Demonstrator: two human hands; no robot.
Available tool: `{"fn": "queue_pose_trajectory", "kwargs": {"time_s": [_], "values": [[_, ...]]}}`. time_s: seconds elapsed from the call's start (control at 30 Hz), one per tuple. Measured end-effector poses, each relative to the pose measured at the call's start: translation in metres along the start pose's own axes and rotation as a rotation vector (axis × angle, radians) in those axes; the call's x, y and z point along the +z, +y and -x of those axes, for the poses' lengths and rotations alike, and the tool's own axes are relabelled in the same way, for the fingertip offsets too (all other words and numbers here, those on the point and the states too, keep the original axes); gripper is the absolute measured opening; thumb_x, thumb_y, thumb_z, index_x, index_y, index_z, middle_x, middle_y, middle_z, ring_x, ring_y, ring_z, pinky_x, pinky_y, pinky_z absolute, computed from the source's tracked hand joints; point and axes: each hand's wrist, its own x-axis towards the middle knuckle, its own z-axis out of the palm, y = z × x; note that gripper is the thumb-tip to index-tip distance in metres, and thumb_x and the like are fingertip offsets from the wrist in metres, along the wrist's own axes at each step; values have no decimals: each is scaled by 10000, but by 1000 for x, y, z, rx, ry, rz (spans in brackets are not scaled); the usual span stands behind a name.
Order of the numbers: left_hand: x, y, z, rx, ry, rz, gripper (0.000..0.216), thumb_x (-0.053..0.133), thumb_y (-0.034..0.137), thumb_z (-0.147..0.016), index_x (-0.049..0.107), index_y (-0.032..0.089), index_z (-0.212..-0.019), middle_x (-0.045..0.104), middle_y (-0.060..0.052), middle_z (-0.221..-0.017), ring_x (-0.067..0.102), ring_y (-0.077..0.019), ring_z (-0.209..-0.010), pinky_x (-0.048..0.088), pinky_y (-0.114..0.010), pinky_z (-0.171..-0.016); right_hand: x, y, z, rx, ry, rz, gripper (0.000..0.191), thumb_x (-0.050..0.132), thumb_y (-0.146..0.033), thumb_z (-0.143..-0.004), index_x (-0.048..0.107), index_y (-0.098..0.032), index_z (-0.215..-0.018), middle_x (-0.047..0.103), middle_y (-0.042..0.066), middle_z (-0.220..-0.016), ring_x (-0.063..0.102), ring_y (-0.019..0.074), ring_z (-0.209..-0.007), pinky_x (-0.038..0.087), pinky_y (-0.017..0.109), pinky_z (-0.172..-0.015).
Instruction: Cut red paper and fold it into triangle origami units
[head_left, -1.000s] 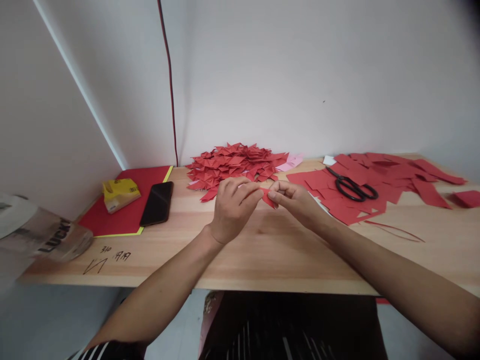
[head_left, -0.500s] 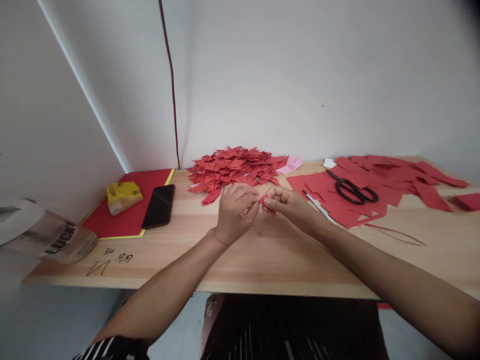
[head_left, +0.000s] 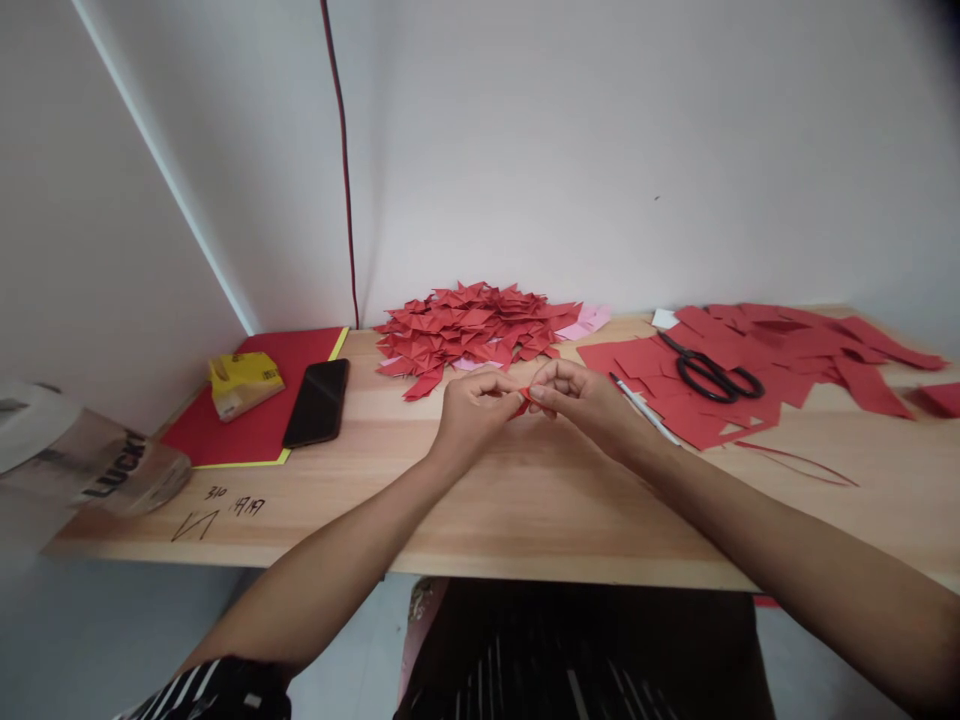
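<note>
My left hand [head_left: 471, 415] and my right hand [head_left: 585, 400] meet over the middle of the wooden table [head_left: 525, 500], fingers pinched together on a small red paper piece [head_left: 523, 399], of which only a sliver shows between the fingertips. Just behind the hands lies a heap of folded red paper triangles [head_left: 472, 325]. To the right, flat red paper squares [head_left: 750, 365] are spread out with black scissors [head_left: 709, 370] lying on them. A white pen [head_left: 643, 408] rests beside my right wrist.
A black phone [head_left: 317, 402] and a yellow packet [head_left: 243, 382] lie on a red sheet [head_left: 247, 420] at the left. A clear plastic bag [head_left: 90, 465] sits at the table's left end. Pink paper [head_left: 589, 320] lies behind the heap. A red cable [head_left: 341, 160] runs down the wall.
Both hands stayed together on the red piece, and less of it shows between the fingers now. The view shifted slightly.
</note>
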Motion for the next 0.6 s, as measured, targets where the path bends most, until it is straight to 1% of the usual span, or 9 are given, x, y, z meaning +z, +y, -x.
{"fn": "queue_pose_trajectory", "kwargs": {"time_s": [0.1,0.2,0.3,0.37,0.53,0.6], "values": [[-1,-1,-2,-110,-74,60,134,622,174,-741,699,159,-633,680,-39,-684,579,-137,-661,449,-265,-649,-2,4,-1,34,17,21,272,679,-439,-781,560,-196,-807,643,-4,-691,506,107,-580,390,256,-572],[-3,-4,-4,-170,-142,68,143,624,220,-752,712,142,-671,693,-57,-722,588,-135,-652,445,-254,-619,-4,11,-3,58,18,40,278,679,-442,-781,565,-190,-812,650,-2,-677,510,103,-560,367,245,-544],[-4,-6,-4,-207,-158,27,170,645,264,-752,692,139,-647,686,-61,-715,582,-132,-629,436,-247,-590,-4,16,-5,47,7,49,277,683,-437,-779,569,-189,-829,655,4,-675,530,109,-559,368,243,-537],[-3,-7,-4,-204,-143,3,184,645,270,-754,672,144,-624,675,-54,-690,572,-128,-618,431,-246,-588,-3,19,-6,37,1,52,270,691,-425,-775,568,-190,-829,649,-1,-665,522,105,-550,356,237,-527],[-2,-12,-3,-143,-112,-47,184,620,254,-768,650,148,-620,661,-45,-674,568,-132,-632,432,-257,-616,-2,21,-8,28,-7,62,269,688,-420,-778,565,-186,-828,626,-13,-649,512,102,-545,331,233,-518],[-1,-15,-3,-142,-114,-38,185,616,255,-772,644,145,-626,656,-43,-675,564,-130,-625,430,-256,-611,-2,21,-8,26,-28,81,262,678,-418,-785,564,-187,-828,592,-31,-620,484,97,-526,306,230,-503]]}}
